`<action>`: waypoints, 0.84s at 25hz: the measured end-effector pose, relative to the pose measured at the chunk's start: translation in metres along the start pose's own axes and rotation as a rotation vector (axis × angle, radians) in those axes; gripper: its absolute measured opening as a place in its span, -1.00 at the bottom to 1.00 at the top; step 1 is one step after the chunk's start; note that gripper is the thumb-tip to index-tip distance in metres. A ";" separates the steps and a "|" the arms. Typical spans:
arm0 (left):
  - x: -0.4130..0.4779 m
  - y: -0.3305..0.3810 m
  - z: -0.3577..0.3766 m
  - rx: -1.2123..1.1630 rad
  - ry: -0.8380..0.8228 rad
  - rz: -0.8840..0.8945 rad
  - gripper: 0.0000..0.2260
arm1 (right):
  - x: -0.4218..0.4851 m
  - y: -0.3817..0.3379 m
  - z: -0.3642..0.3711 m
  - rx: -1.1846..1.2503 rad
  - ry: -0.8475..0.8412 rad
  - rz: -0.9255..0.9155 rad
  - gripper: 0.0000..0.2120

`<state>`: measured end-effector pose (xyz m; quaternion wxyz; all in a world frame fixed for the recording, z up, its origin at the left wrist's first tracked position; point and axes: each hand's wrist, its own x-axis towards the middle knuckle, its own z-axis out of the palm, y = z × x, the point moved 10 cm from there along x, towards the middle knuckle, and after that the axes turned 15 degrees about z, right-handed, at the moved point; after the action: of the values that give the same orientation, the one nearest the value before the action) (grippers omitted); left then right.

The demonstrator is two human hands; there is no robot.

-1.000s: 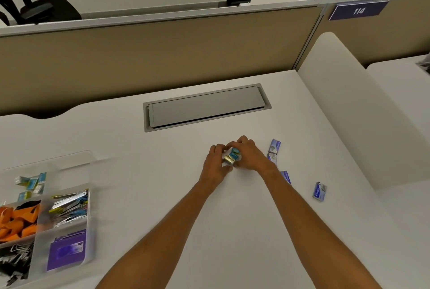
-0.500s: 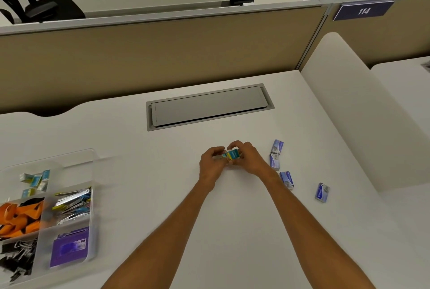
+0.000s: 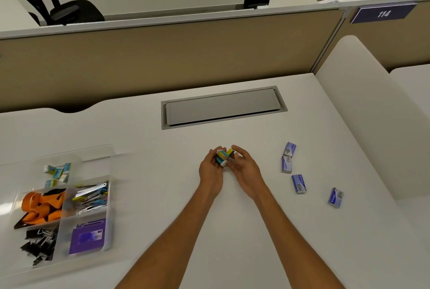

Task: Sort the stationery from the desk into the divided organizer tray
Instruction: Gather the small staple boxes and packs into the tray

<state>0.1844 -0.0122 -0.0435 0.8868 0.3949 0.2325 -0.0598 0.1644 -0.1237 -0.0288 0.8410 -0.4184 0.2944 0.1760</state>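
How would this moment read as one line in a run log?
left hand: holds small teal-yellow boxes | right hand: open beside them | four blue boxes: on desk | tray: partly filled

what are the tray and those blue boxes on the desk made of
Tray: clear plastic, likely; its contents show through the walls and dividers, slightly frosted. Blue boxes: printed cardboard by the look, with crisp folded edges and a matte to slightly glossy face. Too small to be sure.

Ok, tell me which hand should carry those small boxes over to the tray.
Left. The left hand already cups the yellow-and-teal boxes, and the organizer tray lies on its side; the right hand is open beside them, nearer the purple boxes.
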 end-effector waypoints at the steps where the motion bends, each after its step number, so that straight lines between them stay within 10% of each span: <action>1: 0.000 0.003 -0.001 0.029 0.000 0.020 -0.70 | -0.002 0.007 0.003 0.127 0.013 0.022 -0.74; 7: -0.008 0.027 0.005 0.293 -0.090 0.251 -0.78 | -0.002 0.027 0.017 0.484 0.083 0.038 -0.68; 21: -0.010 0.047 0.000 -0.143 0.015 0.154 -0.54 | 0.000 0.030 0.056 0.620 -0.012 0.050 -0.50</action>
<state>0.1894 0.0191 -0.0070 0.9129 0.3478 0.2118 0.0284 0.1681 -0.0609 -0.0203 0.9256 -0.1337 0.3394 0.1008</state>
